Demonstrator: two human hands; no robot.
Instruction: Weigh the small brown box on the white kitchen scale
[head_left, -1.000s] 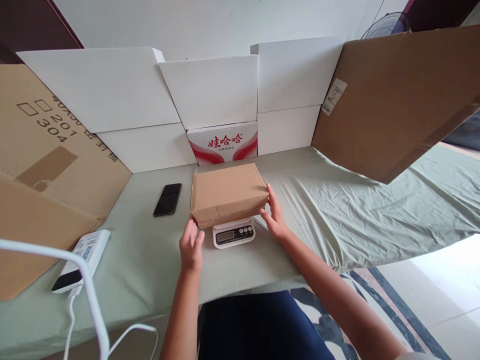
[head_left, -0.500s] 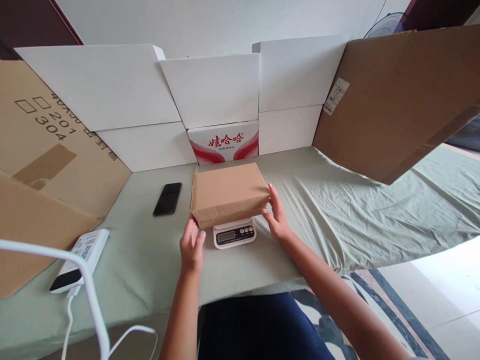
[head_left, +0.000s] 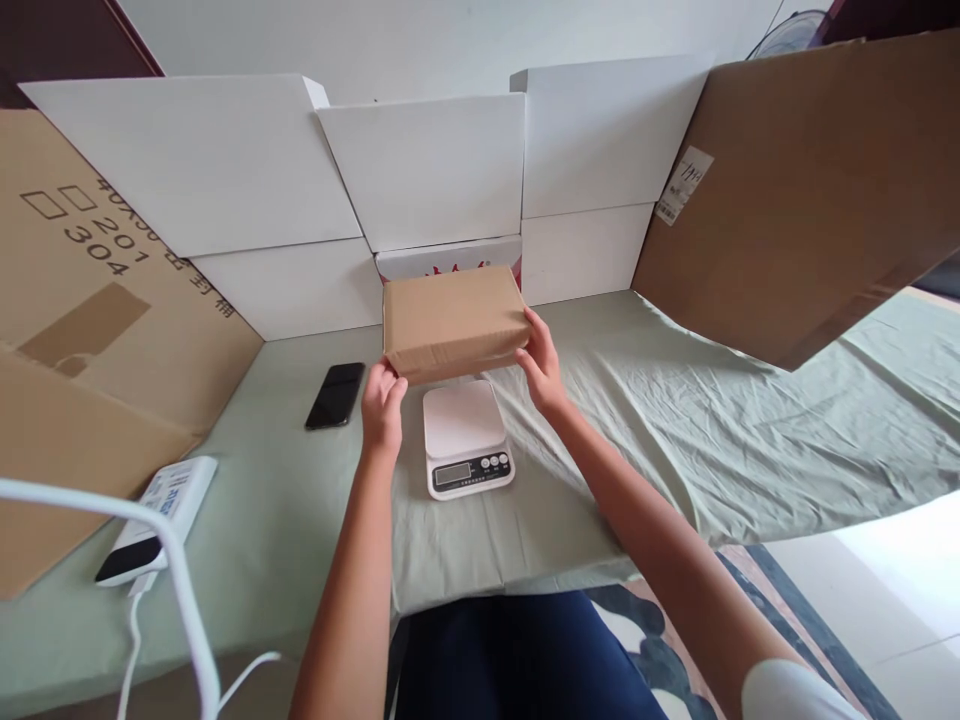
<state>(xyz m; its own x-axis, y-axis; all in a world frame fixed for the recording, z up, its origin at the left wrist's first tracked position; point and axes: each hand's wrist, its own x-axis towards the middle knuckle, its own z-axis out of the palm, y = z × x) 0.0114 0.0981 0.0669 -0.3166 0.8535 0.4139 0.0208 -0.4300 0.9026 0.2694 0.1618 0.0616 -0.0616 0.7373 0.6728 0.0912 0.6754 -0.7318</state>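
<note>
A closed brown cardboard box [head_left: 456, 318] is gripped at its two near corners, just beyond the kitchen scale. My left hand [head_left: 383, 405] holds the left corner, thumb at the near side and the other fingers partly hidden by the box. On the right corner, my right hand [head_left: 541, 362] has its fingers along the side and its thumb near the front. The white kitchen scale [head_left: 465, 425] lies bare below the box, its display and buttons facing me. Whether the box's far edge touches the cloth is hidden.
A black phone [head_left: 335, 396] lies left of the scale. Farther left is a white power bank [head_left: 161, 515] with a white cable [head_left: 176, 560]. White boxes [head_left: 427, 180] are stacked behind, and large cardboard pieces [head_left: 795, 200] flank the green cloth [head_left: 300, 530].
Both hands have moved the cardboard box up and away from me, off the kitchen scale. The scale's white platform now shows, and the box covers much of the red-lettered carton behind.
</note>
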